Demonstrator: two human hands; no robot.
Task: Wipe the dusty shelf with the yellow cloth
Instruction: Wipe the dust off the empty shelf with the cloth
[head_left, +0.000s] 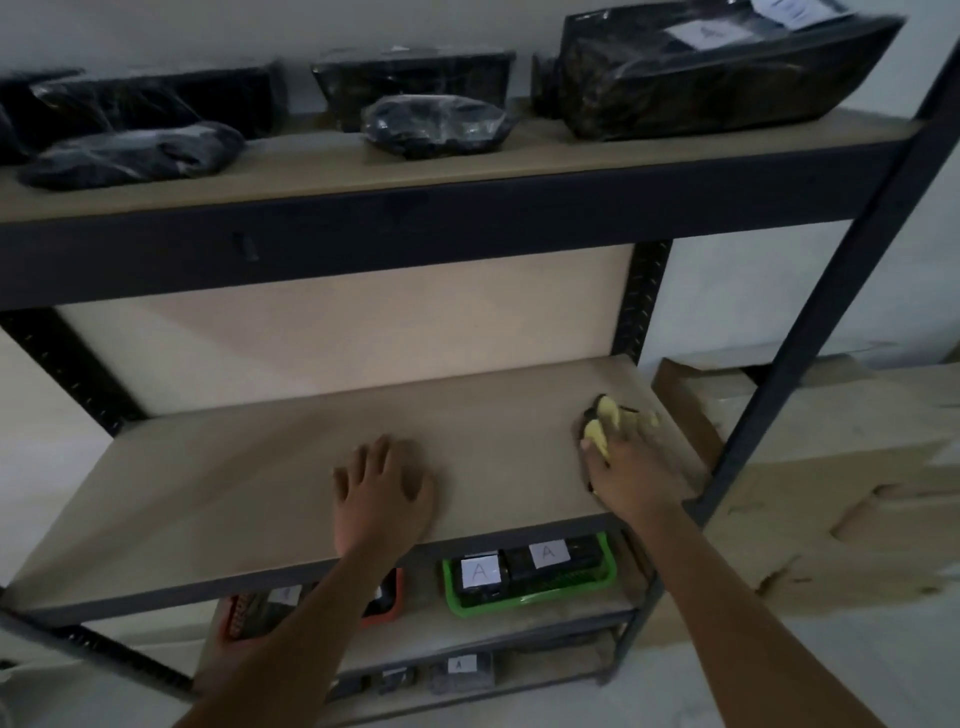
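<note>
My right hand (626, 475) grips the bunched yellow cloth (610, 423), no clear long axis, on the shelf (249, 478); left hand (382, 493) rests flat, fingers spread.

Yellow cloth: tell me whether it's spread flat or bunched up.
Bunched up. The yellow cloth shows only as crumpled lumps between the right hand's fingers on the shelf.

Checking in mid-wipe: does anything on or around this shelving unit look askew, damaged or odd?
On the shelf being wiped, nothing stands out: the left hand lies flat and the right hand presses the yellow cloth. Beside the unit, the cardboard box looks dented and torn along its side.
</note>
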